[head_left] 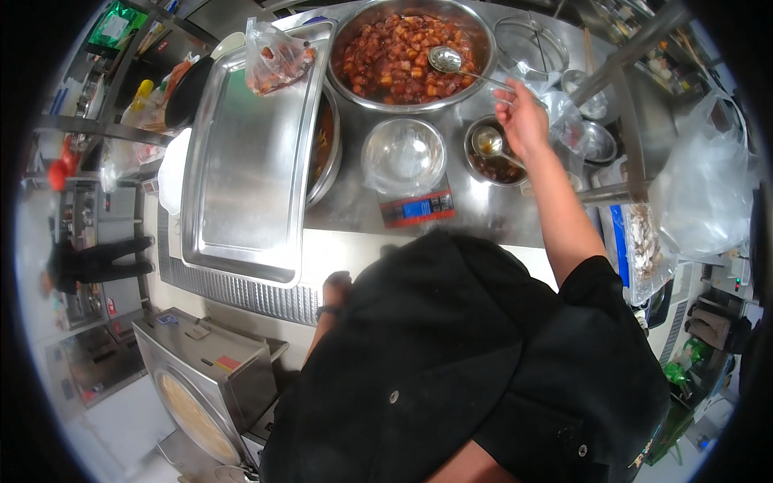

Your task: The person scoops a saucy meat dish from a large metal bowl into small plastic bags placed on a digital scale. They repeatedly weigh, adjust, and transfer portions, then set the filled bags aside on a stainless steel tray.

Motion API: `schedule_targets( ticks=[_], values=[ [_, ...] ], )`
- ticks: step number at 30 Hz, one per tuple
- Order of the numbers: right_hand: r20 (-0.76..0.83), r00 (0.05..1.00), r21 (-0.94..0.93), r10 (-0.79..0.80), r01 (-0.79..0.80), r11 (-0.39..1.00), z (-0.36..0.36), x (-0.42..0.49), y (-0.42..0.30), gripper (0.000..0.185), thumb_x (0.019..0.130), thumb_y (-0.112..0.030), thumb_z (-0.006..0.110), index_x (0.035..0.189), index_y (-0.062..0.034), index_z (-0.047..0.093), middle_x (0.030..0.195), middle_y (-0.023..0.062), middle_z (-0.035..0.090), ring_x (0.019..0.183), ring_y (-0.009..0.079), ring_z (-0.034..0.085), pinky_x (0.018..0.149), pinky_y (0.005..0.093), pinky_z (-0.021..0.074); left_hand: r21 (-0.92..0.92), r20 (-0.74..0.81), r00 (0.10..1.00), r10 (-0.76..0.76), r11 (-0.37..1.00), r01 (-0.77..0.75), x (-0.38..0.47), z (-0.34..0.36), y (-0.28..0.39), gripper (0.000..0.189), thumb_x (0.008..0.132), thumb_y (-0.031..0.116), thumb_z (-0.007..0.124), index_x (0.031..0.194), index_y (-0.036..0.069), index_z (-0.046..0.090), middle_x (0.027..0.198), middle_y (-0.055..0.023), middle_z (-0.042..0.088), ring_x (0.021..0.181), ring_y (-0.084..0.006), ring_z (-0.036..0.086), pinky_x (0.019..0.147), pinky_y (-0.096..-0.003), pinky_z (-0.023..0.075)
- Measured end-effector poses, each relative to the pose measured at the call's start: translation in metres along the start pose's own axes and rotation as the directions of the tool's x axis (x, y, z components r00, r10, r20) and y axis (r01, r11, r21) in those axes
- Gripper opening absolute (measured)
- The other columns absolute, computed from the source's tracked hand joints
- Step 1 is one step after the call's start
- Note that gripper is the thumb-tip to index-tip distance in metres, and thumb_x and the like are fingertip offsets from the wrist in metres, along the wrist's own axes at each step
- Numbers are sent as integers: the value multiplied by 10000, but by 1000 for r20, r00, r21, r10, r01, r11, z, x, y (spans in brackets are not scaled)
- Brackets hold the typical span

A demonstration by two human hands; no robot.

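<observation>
My right hand (523, 118) is at the handle of a slotted ladle (445, 59), fingers loosely curled and apart; whether they grip it is unclear. The ladle's head rests on reddish-brown cubed food, apparently braised meat (392, 57), in a large steel basin (413, 108). Below my right hand, a small steel pot (477, 175) holds dark liquid with a solid ladle (487, 141) in it. A bowl lined with clear plastic (403, 156) sits on a digital scale (416, 209). My left hand (337, 288), blurred, hangs beside my body below the counter edge, a dark band at its wrist.
A large steel tray (253, 169) lies at the left, partly over another basin (326, 151), with a plastic bag of food (278, 60) on it. Metal shelf posts (628, 51) and hanging plastic bags (703, 181) stand at the right. Another person (90, 259) is far left.
</observation>
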State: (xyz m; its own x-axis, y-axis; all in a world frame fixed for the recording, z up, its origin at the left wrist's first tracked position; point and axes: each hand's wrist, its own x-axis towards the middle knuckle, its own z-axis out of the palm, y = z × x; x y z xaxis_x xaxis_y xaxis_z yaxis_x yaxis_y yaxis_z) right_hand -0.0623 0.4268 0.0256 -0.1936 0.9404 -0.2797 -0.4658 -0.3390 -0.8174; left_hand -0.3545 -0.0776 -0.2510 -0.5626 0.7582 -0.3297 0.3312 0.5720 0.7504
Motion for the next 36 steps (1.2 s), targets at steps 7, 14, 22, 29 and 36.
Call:
schedule_targets(
  ticks=[7, 14, 22, 29, 36],
  values=[
    [196, 944, -471, -266, 329, 818, 11, -6, -13, 424, 1019, -271, 476, 1299, 43, 531, 979, 144, 672, 780, 139, 633, 671, 262, 515, 383, 190, 981, 46, 916, -117, -58, 15, -106, 371, 886, 377, 513, 980, 80, 712, 976, -168, 694, 943, -369, 644, 810, -456, 513],
    [431, 814, -764, -390, 559, 323, 10, 14, -31, 434, 1001, -296, 513, 1358, -49, 524, 1194, 168, 651, 1035, 253, 643, 931, 347, 484, 472, 135, 927, -350, 845, 250, -63, 14, -111, 361, 866, 390, 531, 934, 87, 715, 949, -162, 697, 914, -370, 649, 785, -466, 515],
    [722, 625, -690, -296, 680, -247, 26, 83, -24, 351, 970, -250, 520, 1235, -31, 591, 1084, 195, 638, 1002, 369, 603, 883, 445, 483, 527, 252, 916, 312, 750, -400, -4, -3, -91, 181, 803, 261, 619, 824, 100, 700, 931, -117, 693, 920, -310, 655, 774, -437, 522],
    [669, 687, -740, -283, 650, -174, 43, 104, 1, 311, 956, -233, 514, 1118, -3, 649, 1036, 209, 668, 968, 406, 616, 862, 452, 494, 547, 173, 949, 265, 775, -317, -29, 8, -112, 204, 810, 282, 601, 829, 105, 701, 950, -125, 691, 921, -309, 651, 793, -428, 526],
    [389, 918, -858, -72, 390, 334, 45, 111, -18, 323, 963, -230, 516, 1062, 48, 648, 943, 200, 698, 777, 273, 701, 734, 371, 553, 312, 79, 924, -373, 890, 333, -86, 24, -127, 291, 855, 331, 568, 929, 113, 745, 977, -151, 709, 951, -342, 666, 831, -431, 523]
  ],
)
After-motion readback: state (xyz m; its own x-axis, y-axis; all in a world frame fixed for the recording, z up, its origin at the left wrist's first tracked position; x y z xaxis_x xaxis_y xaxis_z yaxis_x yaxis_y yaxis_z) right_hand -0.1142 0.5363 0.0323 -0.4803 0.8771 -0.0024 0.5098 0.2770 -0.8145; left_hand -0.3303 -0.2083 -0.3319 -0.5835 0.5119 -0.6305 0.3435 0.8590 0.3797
